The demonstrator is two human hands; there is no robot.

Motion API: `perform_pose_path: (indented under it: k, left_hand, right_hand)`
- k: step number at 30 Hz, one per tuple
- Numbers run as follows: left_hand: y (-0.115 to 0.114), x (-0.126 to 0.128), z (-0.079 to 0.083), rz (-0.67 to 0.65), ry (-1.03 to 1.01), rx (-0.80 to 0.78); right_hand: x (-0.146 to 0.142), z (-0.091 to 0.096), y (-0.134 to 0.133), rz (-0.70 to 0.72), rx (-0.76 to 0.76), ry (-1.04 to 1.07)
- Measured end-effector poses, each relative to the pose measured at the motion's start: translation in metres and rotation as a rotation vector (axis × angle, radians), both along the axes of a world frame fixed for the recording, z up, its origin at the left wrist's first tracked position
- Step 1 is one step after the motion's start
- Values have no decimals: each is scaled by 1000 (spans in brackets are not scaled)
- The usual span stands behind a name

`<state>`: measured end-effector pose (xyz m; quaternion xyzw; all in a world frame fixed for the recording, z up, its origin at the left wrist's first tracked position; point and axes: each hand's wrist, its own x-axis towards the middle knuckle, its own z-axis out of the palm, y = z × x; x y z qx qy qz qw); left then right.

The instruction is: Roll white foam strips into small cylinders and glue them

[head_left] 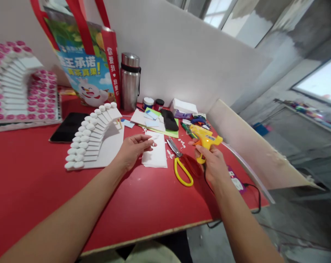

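My right hand [213, 162] is wrapped round the handle of a yellow hot glue gun [206, 138], its nozzle pointing left and a dark cord trailing down. My left hand [135, 148] is closed in a pinch on a small white piece [153, 144], over a stack of white paper [157, 159]. Between the hands, scissors [183, 171] with yellow handles lie on the red table [143, 197], with white scraps [170, 154] beside the blades. Left of my left hand stands a white curved staircase model [96, 137], edged with round white pieces.
A second staircase model [46, 96] with pink round pieces stands far left, near a black tablet [69, 128]. A shopping bag [86, 69] and steel flask [129, 82] stand along the wall. Behind are jars [148, 103] and a black case [169, 119]. A purple power strip [236, 180] lies right.
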<state>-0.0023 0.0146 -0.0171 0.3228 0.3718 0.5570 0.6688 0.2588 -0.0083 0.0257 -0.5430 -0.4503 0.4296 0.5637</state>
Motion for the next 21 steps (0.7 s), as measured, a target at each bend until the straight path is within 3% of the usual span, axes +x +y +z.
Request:
perform_pose_path:
  k: [3, 7, 12, 21]
  left_hand:
    - [4, -6, -5, 80, 84, 58]
    - [7, -9, -6, 144, 129, 84]
    - [4, -5, -1, 148, 174, 96]
    - [1, -4, 7, 141, 195, 120]
  right_hand:
    - [-30, 3, 0, 134, -24, 124]
    - [-53, -14, 0, 293, 26, 81]
    - [-55, -36, -9, 336, 8, -140]
    - [-60, -31, -12, 376, 6, -287]
